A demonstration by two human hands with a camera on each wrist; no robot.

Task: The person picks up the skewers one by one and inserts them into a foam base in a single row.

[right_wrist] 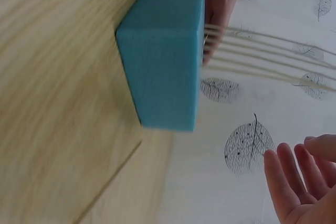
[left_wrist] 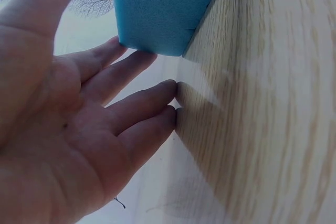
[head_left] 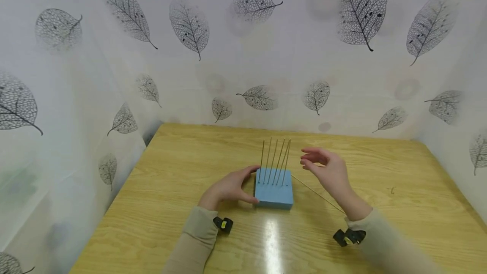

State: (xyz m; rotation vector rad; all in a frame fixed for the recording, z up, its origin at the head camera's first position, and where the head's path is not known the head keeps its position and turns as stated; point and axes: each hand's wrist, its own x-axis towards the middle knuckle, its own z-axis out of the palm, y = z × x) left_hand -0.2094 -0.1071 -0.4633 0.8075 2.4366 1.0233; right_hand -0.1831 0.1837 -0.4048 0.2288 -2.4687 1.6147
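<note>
A blue foam block (head_left: 274, 193) lies flat on the table, with several thin sticks (head_left: 275, 160) standing upright in a row across its top. At its left side my left hand (head_left: 230, 187) holds it, thumb at the front corner and fingertips at the back corner. In the left wrist view, the fingertips (left_wrist: 142, 59) meet the block's edge. My right hand (head_left: 329, 172) is raised to the right of the sticks, fingers loosely bent, with nothing between them. A single loose stick (head_left: 317, 193) lies on the table, passing behind my right wrist.
The wooden table (head_left: 182, 151) has a light grain. A leaf-printed curtain (head_left: 281, 62) hangs behind it and along both sides. At the right of the head view a small mark (head_left: 392, 190) shows on the tabletop.
</note>
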